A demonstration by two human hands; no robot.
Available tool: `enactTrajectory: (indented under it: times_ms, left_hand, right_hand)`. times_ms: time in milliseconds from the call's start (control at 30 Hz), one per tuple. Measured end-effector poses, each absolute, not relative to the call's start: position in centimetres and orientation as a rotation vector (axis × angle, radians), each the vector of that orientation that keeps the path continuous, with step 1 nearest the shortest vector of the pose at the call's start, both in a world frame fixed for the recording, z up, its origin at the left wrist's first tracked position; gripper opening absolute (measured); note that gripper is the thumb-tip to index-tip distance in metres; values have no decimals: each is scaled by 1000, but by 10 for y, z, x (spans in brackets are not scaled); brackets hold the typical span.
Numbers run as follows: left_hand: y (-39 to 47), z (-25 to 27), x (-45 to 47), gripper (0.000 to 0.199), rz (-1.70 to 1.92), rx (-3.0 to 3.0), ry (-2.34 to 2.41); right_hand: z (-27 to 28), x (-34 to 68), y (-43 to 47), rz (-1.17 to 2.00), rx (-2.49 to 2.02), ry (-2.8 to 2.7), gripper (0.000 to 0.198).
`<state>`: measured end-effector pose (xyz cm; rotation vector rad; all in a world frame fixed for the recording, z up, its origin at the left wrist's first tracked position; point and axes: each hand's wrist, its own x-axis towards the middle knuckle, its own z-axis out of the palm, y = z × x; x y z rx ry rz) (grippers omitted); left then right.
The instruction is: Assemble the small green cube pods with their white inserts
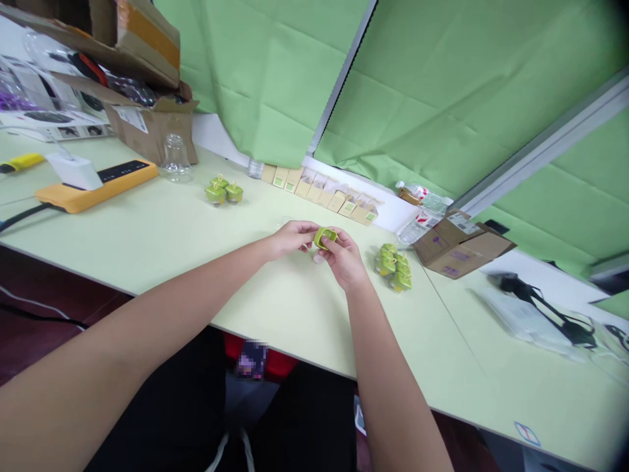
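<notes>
Above the middle of the table, my right hand (346, 257) grips a small green lid (325, 230), its hollow side turned up towards me and the thumb pressed inside. My left hand (293, 238) is closed, with its fingertips at the lid's left edge. Just below the fingers shows a small pale round piece (318, 258), too blurred to name. To the right stands a group of small clear containers with green lids (394, 267). Farther back on the left are three similar green-lidded containers (223, 191).
A row of small cardboard boxes (322, 190) lines the wall. Plastic bottles (417, 226) and a carton (459, 246) stand at right. On the left are an orange power strip (105, 185), a clear jar (175, 160) and an open cardboard box (152, 131). The table's front edge runs below my forearms.
</notes>
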<state>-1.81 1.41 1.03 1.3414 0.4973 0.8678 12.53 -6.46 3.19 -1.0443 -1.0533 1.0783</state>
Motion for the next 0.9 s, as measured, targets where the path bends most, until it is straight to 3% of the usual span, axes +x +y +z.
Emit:
enactTrajectory:
  times_ms: [200,400,633,767,900]
  left_hand:
    - [10,14,-19,34,787,1062,447]
    - [18,12,-16,27,932,1036,524]
    - [24,11,-18,23,1031,1023,594]
    - [24,12,-18,23,1030,1051,631]
    - [25,10,-17,22,1018,1067,653]
  right_hand:
    - [30,125,-62,941,-1158,-1118,36]
    - [21,134,-56,536,-1400,-1387,30]
    - [4,142,-57,340,-1766,-1801,38]
    - [3,142,-55,313,-1650,-1665,34]
    - [9,142,-51,427,-1564,-1322,42]
